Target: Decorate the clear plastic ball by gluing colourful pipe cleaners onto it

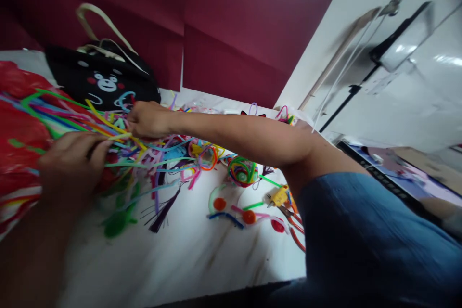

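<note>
My left hand (74, 159) is at the left, blurred at its edges, with thumb and fingers closed around a pale yellow pipe cleaner (120, 136). My right hand (149, 119) reaches far across to the left, its fingers curled down at the heap of loose pipe cleaners (166, 154); what they grip is hidden. The two hands are close together, the pale yellow stem lying between them. A bundle of long coloured pipe cleaners (68, 115) fans out behind my left hand over a red plastic bag (21, 144). A dark purple tassel (164, 211) lies in front of the heap.
A black bag with a bear face (104, 77) stands behind the pile. Right of it lie a coiled multicoloured pipe-cleaner piece (242, 172), orange discs (249, 216), a yellow glue gun (279, 196) and red-handled pliers (294, 224). A phone holder arm (355, 89) stands at the right.
</note>
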The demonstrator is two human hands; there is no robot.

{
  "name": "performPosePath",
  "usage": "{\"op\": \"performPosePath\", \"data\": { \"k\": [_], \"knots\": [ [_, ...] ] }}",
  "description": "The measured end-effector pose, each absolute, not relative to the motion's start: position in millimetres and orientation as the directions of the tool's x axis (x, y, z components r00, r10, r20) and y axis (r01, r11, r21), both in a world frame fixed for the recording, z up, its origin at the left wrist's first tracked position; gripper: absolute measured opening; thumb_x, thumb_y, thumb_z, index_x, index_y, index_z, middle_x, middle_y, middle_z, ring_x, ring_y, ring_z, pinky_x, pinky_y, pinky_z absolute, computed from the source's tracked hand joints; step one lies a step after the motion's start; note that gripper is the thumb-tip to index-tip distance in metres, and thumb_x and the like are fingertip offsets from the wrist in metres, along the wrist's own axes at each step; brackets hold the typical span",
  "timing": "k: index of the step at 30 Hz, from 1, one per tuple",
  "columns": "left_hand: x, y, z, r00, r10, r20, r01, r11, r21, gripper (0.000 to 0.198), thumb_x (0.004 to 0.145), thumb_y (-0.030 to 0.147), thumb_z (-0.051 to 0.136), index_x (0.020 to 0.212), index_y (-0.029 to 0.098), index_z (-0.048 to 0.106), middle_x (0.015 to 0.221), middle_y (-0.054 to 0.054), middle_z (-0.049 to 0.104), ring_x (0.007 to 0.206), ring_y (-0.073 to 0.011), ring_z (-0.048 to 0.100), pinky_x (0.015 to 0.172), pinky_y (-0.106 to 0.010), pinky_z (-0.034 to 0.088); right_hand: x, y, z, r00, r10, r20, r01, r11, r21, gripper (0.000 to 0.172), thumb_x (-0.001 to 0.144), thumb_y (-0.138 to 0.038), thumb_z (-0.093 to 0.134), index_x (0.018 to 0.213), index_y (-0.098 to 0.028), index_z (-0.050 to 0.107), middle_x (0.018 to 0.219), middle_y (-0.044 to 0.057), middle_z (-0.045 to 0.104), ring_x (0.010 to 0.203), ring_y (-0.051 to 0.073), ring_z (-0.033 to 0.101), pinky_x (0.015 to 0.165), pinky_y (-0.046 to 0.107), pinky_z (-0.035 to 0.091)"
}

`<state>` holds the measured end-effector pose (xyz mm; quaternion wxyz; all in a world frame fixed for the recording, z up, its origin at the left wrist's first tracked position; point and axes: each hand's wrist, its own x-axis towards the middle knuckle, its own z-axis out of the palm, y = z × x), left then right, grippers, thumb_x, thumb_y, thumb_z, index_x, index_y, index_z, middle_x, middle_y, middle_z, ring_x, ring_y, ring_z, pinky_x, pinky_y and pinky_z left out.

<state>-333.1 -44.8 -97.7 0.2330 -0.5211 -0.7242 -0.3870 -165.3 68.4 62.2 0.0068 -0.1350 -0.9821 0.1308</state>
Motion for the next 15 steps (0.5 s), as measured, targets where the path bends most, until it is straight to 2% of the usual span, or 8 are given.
{"op": "performPosePath", "data": {
  "k": [2, 5, 6, 8, 15],
  "knots": [
    [-323, -48, -86, -0.312, 0.588, 0.746, 0.95, 0.178, 0.257, 0.035, 0.099, 0.046, 0.045, 0.096, 0.017, 0.065, 0.1, -0.01, 0.069, 0.106, -0.0258, 0.063, 0.096, -0.038, 0.049, -152, 67, 63, -0.966, 0.26, 0.002, 0.248, 0.927, -0.282, 0.023, 0.09, -0.01, 0.052, 0.067, -0.011, 0.057, 0.056, -0.004, 0.051, 0.059, 0.006, 0.052, 0.06, 0.016, 0.038],
    [-314, -51, -76, -0.306, 0.607, 0.734, 0.952, 0.197, 0.234, 0.037, 0.1, 0.044, 0.044, 0.093, 0.016, 0.066, 0.098, -0.01, 0.07, 0.103, -0.0236, 0.064, 0.095, -0.035, 0.049, -126, 69, 62, -0.961, 0.276, -0.02, 0.262, 0.884, -0.387, 0.024, 0.092, -0.014, 0.052, 0.069, -0.012, 0.058, 0.056, -0.004, 0.055, 0.056, 0.007, 0.053, 0.059, 0.016, 0.039],
    [-312, -52, -74, -0.303, 0.612, 0.73, 0.953, 0.201, 0.227, 0.036, 0.1, 0.044, 0.044, 0.093, 0.015, 0.066, 0.099, -0.01, 0.07, 0.103, -0.023, 0.064, 0.095, -0.035, 0.049, -115, 70, 61, -0.962, 0.27, -0.024, 0.258, 0.881, -0.396, 0.022, 0.09, -0.012, 0.053, 0.069, -0.012, 0.058, 0.056, -0.003, 0.056, 0.054, 0.007, 0.053, 0.057, 0.017, 0.038],
    [-312, -54, -73, -0.296, 0.624, 0.723, 0.955, 0.2, 0.219, 0.036, 0.1, 0.042, 0.045, 0.095, 0.015, 0.067, 0.1, -0.011, 0.071, 0.102, -0.0222, 0.064, 0.095, -0.034, 0.05, -92, 73, 60, -0.956, 0.289, -0.059, 0.279, 0.823, -0.495, 0.017, 0.087, -0.009, 0.053, 0.072, -0.012, 0.059, 0.061, -0.003, 0.06, 0.054, 0.007, 0.056, 0.057, 0.016, 0.04],
    [-314, -56, -72, -0.323, 0.628, 0.708, 0.946, 0.19, 0.262, 0.035, 0.095, 0.044, 0.047, 0.094, 0.015, 0.068, 0.092, -0.009, 0.07, 0.09, -0.0208, 0.065, 0.087, -0.031, 0.051, 1, 64, 58, -0.958, 0.279, -0.072, 0.262, 0.741, -0.618, 0.021, 0.075, 0.004, 0.052, 0.074, -0.011, 0.065, 0.061, -0.003, 0.062, 0.056, 0.007, 0.057, 0.056, 0.015, 0.042]
  ]
}}
